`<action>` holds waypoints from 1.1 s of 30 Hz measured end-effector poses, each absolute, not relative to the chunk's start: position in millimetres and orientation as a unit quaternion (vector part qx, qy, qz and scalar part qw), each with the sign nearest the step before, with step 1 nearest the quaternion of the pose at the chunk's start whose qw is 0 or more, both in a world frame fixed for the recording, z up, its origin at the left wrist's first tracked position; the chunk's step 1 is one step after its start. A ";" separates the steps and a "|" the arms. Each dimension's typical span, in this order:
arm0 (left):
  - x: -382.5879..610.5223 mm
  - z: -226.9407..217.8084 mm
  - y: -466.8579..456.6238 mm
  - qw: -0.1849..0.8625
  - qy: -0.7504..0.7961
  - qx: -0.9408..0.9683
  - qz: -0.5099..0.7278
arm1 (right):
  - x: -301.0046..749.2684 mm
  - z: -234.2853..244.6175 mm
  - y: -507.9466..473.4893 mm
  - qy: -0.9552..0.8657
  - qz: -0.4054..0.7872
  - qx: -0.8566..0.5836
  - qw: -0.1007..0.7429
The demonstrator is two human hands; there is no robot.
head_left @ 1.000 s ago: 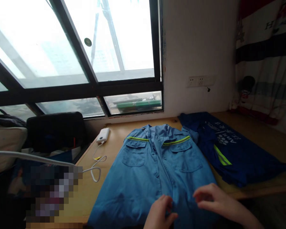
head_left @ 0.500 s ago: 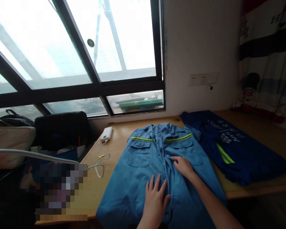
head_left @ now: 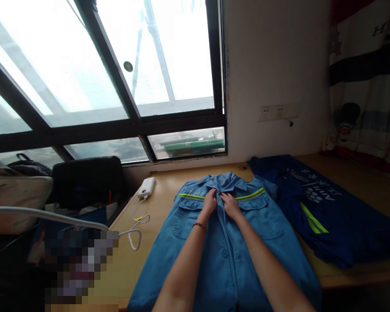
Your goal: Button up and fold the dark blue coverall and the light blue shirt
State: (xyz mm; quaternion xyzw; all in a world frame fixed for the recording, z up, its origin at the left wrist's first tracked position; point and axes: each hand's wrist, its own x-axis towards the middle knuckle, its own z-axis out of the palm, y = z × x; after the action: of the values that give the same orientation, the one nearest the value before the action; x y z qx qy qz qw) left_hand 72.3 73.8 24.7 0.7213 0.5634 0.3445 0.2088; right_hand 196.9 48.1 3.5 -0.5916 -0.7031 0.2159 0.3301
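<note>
The shirt (head_left: 220,249) lies face up on the table (head_left: 164,186): spreading seems done, the creased front yet unsettled. Left hand (head_left: 209,203) and right hand (head_left: 230,205) touch it below the collar (head_left: 232,183); whether either pinches cloth is unclear.

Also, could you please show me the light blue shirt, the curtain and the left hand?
Light blue shirt (head_left: 215,242), head view: middle of its front.
Curtain (head_left: 367,68), head view: black stripe.
Left hand (head_left: 209,203), head view: its back.

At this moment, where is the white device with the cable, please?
In the head view, the white device lies on the table, to the left of the light-blue shirt and near the window frame.
</note>
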 end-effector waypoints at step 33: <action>29.0 -29.2 100.3 0.140 0.561 0.690 0.436 | 196.5 -8.3 62.1 -0.629 0.051 -0.723 0.282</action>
State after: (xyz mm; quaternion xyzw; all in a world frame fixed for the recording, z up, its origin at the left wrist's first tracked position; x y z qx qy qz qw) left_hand 29.0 100.3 -29.2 0.6895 0.5614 0.4357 0.1399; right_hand 196.5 62.1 -8.3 -0.7230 -0.6285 0.0505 0.2822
